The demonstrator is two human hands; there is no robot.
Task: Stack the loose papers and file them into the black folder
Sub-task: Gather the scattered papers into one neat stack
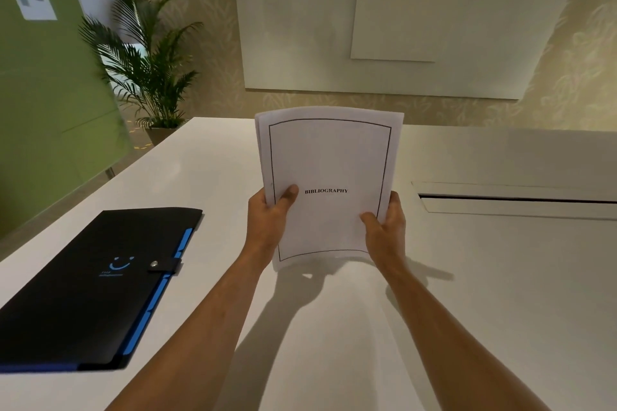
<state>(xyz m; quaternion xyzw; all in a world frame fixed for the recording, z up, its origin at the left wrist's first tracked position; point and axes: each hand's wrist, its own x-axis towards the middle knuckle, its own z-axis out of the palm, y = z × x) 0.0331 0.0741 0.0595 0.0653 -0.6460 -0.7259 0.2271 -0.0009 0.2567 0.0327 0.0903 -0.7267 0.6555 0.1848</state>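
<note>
Head view, hands (329, 222) gripping paper stack (329, 160), sheet count unclear, black folder (96, 287) cropped

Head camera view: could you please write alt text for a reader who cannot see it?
Both hands, left hand and right hand, hold a stack of papers upright above a white table, top page reading "BIBLIOGRAPHY". A closed black folder lies on the table to the left.

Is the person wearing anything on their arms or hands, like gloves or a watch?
No. The left hand and the right hand are bare: no gloves, rings or watch show. Both forearms are uncovered as far as the bottom edge of the picture, with no sleeve, bracelet or marking in sight.
</note>
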